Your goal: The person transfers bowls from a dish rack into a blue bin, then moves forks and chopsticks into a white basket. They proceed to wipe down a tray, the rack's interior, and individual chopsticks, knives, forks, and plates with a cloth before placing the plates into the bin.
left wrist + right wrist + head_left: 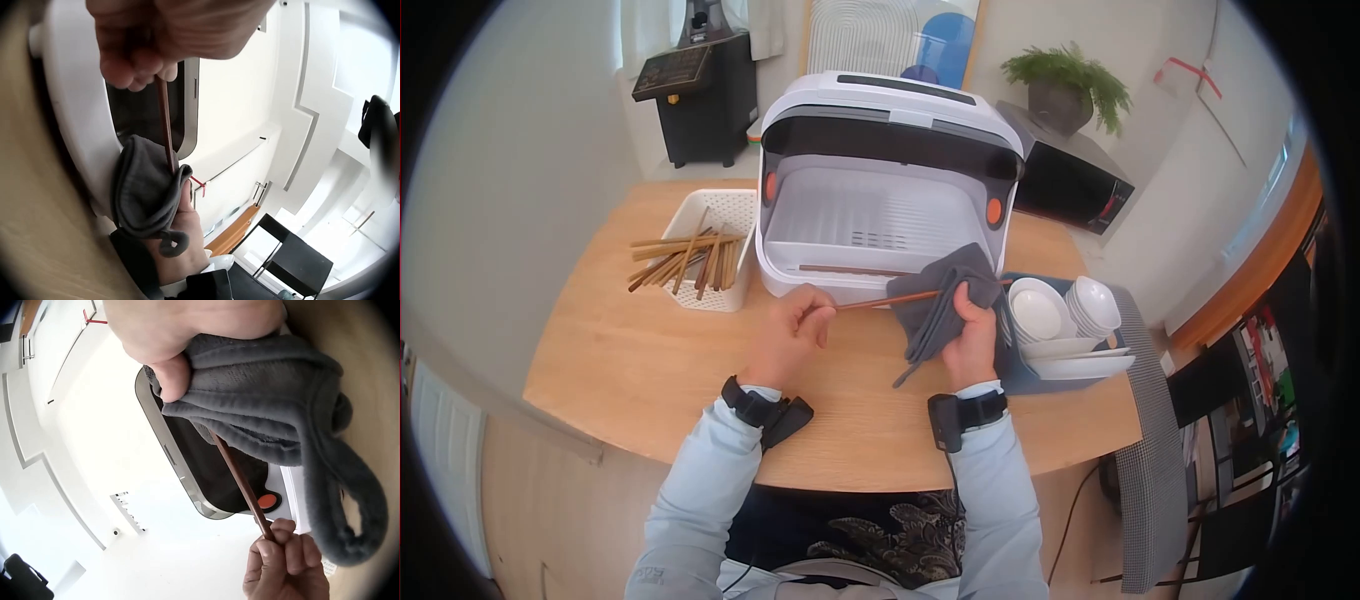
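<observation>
A reddish-brown chopstick (890,300) runs between the two hands over the table's front half. My left hand (788,335) pinches one end of it with curled fingers. The right hand (970,340) grips a grey cloth (940,300) folded around the stick's other part, thumb on top. In the right wrist view the cloth (269,387) hides where the stick passes through it, and its hanging loop (356,506) dangles free. Behind the hands stands a white dish cabinet (880,200) with its dark lid raised; another brown stick (855,270) lies along its front inside.
To the left, a white perforated basket (740,285) holds many wooden chopsticks (690,260). At the right, a blue-grey bin (1050,380) holds white bowls (1090,305) and plates (1080,365). A microwave (1070,180) with a potted plant (1065,90) is behind the table.
</observation>
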A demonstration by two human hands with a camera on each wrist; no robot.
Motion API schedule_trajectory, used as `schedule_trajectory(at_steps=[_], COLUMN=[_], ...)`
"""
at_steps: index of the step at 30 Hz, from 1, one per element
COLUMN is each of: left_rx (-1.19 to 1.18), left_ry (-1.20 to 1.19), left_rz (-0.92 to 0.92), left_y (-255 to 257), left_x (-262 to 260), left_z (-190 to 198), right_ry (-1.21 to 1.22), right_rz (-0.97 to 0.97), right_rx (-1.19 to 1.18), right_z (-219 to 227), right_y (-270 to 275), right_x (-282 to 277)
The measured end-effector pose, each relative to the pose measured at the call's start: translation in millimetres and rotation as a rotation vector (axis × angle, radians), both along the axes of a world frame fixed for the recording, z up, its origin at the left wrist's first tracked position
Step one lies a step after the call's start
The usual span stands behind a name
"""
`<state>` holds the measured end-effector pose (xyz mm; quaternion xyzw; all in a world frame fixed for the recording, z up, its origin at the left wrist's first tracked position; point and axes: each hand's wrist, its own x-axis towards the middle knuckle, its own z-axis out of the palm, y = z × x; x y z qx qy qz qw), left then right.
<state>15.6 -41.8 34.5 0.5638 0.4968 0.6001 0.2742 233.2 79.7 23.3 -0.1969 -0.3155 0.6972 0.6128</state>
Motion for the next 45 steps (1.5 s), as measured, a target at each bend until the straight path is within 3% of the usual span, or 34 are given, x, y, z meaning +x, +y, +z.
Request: schedule_trajectory(at_steps=[11,17,20,23,26,29,35,41,45], left_rx=[-0.196,-0.263,-0.494,-0.268,0.03,0.158,0.231,0.122,0.115], left_ry=[0.022,-0.059,-0.265,-0.365,0.097,0.468,0.599,0.749,0.851], left_rz=[-0.075,-0.109,-0.093,-0.038,0.309,0.434,0.23,0.28,0.414], left_y=[1,1,0,2,15,19,32,51,42], left_x=[19,29,23,12,-19,-34,-42,-39,-21], left_z=[-11,-8,-5,3,-5,10,34,25,32], right_ry=[-0.16,-0.247,-0.337,-0.441,-0.429,-0.432,-0.425,-0.449,-0.397], right_rz=[0.175,0.295,0.289,0.291,0.332,0.324,0.337,0.298,0.258], right_rx=[0.061,0.143,0.193,0.233,0.215,0.226,0.207,0.222,0.134], right_z=[9,10,12,3,4,-5,-2,-7,4], right_y=[-37,-57,-55,-51,-49,-43,-40,-37,-41], right_x=[-28,-40,-38,-39,-37,-39,-36,-38,-31])
